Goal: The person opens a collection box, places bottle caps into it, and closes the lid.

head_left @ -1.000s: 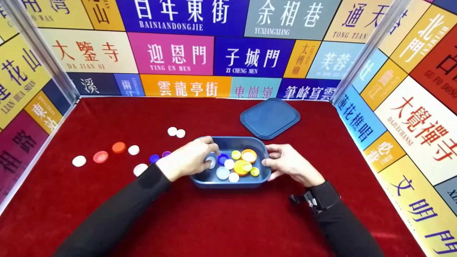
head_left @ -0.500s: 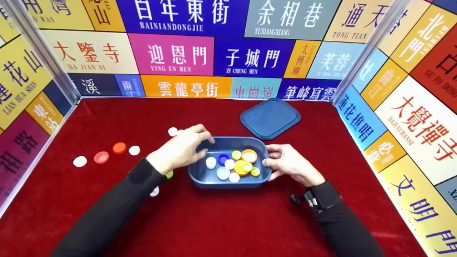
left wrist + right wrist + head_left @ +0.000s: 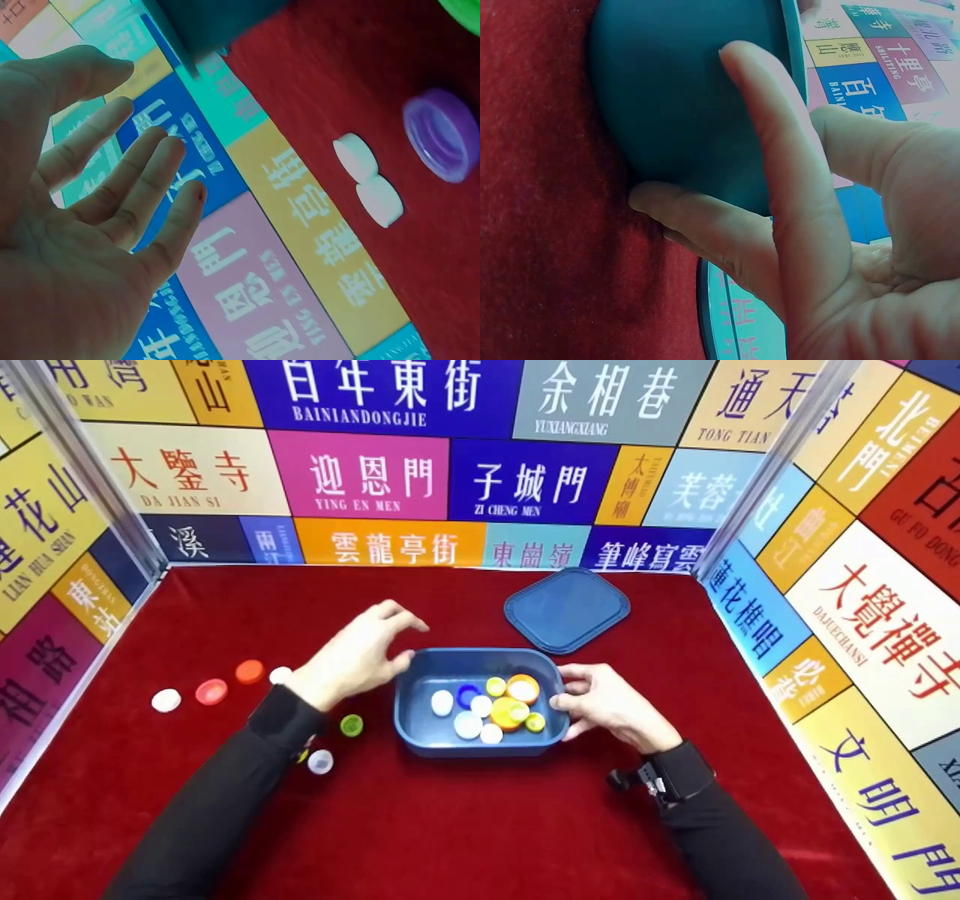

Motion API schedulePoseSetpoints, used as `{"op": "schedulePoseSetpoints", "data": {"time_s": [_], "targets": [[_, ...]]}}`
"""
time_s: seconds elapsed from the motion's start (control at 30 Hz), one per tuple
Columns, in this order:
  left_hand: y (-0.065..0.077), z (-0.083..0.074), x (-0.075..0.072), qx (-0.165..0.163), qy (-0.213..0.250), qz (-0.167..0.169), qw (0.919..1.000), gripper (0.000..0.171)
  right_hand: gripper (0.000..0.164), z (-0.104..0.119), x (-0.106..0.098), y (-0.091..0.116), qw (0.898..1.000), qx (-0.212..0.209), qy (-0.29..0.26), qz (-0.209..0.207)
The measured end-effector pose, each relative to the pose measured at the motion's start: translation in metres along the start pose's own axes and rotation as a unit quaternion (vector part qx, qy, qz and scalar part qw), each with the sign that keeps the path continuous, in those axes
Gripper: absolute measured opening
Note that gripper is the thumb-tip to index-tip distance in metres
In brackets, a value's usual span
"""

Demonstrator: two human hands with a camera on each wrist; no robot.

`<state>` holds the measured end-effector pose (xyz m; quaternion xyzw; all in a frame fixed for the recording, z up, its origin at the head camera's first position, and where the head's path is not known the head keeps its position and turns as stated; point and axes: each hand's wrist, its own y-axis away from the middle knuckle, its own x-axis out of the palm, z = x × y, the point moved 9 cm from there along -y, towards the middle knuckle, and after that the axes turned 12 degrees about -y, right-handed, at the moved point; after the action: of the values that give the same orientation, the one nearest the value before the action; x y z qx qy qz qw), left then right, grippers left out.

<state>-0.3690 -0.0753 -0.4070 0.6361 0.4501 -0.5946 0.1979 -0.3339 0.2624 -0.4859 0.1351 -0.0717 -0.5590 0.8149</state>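
Blue box is held by the right hand at its end toward the right edge of the tabletop (perhaps for steadiness), while the left hand has fingers apart.

One left hand, one right hand, one blue container, one blue lid at the far right. The container holds four whitish caps, one dark blue cap, two small yellowish caps, one orange cap and one yellow-orange cap, any discs nested in these last two hard to count. On the surface at left: two white caps, two reddish caps, one green cap, one clear cap, one half-hidden yellow piece; the left wrist view shows two more white caps and one purple cap
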Motion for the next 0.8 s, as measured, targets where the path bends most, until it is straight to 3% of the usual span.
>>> {"op": "schedulePoseSetpoints", "data": {"time_s": [0.17,0.4,0.8], "targets": [[0.001,0.03,0.003,-0.029,0.014,-0.006,0.9995,0.04,0.063,0.001,-0.001,0.0,1.0,-0.002,0.004,-0.001],[0.004,0.067,0.019,-0.056,0.025,0.004,0.9981,0.041,0.064,-0.001,-0.002,-0.001,1.0,0.001,0.004,0.002],[0.006,0.101,0.038,-0.091,0.023,0.031,0.9951,0.053,0.065,-0.001,-0.002,0.0,1.0,0.005,0.003,-0.001]]}}
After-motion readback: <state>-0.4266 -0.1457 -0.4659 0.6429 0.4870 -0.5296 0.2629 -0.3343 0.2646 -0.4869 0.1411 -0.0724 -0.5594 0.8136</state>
